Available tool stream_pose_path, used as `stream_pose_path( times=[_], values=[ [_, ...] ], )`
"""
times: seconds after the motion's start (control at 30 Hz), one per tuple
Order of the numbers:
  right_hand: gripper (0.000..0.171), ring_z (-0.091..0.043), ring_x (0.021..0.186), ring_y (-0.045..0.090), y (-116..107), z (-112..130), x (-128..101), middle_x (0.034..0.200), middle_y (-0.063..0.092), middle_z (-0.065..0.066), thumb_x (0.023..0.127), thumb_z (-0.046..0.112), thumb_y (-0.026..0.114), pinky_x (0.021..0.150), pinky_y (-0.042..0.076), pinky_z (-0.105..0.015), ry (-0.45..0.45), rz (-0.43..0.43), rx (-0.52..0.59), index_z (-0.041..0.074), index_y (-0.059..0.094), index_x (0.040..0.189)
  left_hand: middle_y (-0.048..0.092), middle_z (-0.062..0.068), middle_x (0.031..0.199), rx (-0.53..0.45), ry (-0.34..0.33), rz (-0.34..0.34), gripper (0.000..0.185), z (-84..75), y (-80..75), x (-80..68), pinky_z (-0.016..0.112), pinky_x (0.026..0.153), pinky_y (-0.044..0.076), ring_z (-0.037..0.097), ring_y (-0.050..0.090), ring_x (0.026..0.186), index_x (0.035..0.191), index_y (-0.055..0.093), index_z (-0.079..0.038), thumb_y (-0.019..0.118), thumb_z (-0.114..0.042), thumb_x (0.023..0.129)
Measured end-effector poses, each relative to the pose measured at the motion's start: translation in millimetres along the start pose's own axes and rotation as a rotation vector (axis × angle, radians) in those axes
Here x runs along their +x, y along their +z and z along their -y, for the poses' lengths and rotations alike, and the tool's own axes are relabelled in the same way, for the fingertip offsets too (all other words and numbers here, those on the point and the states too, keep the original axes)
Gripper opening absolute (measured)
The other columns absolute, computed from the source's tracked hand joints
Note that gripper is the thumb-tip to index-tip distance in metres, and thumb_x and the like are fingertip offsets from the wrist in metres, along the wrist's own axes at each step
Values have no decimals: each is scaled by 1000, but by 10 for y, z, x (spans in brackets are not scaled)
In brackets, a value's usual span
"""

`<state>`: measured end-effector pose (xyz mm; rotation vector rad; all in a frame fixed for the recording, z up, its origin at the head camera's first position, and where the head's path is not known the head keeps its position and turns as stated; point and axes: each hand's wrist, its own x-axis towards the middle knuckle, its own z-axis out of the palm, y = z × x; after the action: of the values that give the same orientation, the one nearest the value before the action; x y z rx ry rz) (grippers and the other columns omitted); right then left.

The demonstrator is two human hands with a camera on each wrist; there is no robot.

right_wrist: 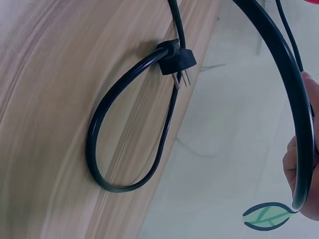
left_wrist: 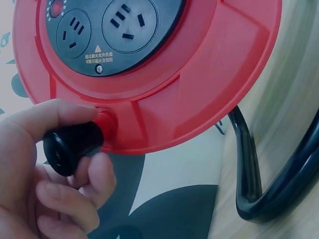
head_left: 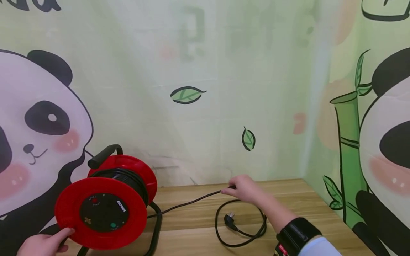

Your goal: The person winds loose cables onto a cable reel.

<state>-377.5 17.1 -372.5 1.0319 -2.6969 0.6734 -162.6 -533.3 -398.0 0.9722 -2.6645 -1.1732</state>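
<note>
A red cable reel (head_left: 105, 202) stands at the left of the wooden surface (head_left: 298, 209), on a black tube frame with a black handle (head_left: 104, 155) on top. Black cord is wound between its two red discs, and the near disc has a dark round centre panel. The left hand (head_left: 43, 243) touches the lower edge of that disc. A black cable (head_left: 189, 203) runs from the reel across the surface to the right hand (head_left: 245, 189), which pinches it. Beyond the hand the cable curls into a loop that ends in a plug (head_left: 229, 218) lying on the surface. Behind hangs a backdrop (head_left: 205, 71) printed with pandas, leaves and bamboo.
</note>
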Motion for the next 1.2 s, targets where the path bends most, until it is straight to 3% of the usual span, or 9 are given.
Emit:
stream_pose_path(
  times=[0.23, 0.57, 0.9, 1.2],
  values=[
    [37, -6, 53, 42, 9, 124, 40, 58, 48, 10, 97, 38, 70, 52, 38, -27, -15, 33, -8, 17, 57, 69, 60, 8, 60, -124, -84, -93, 67, -95, 26, -44, 33, 58, 38, 24, 48, 56, 69, 70, -5, 42, -56, 102],
    [36, -6, 54, 42, 59, 277, 63, 59, 48, 9, 98, 37, 70, 52, 38, -26, -15, 53, 2, 17, 56, 70, 60, 9, 62, -239, -137, -132, 67, -196, -17, -84, 34, 57, 41, 29, 51, 59, 72, 70, -5, 40, -57, 102],
    [39, -6, 52, 40, 115, 430, 113, 59, 45, 9, 98, 37, 69, 52, 37, -25, -43, 63, 18, 16, 55, 68, 56, 9, 57, -322, -75, -221, 72, -326, -32, -203, 35, 55, 39, 29, 50, 58, 69, 69, -6, 34, -59, 102],
    [39, -6, 52, 40, 173, 558, 166, 59, 44, 9, 98, 35, 69, 52, 36, -25, -69, 68, 33, 17, 53, 68, 57, 6, 61, -504, -107, -250, 61, -470, -76, -264, 35, 49, 39, 27, 46, 56, 79, 73, -10, 39, -54, 104]
  ],
)
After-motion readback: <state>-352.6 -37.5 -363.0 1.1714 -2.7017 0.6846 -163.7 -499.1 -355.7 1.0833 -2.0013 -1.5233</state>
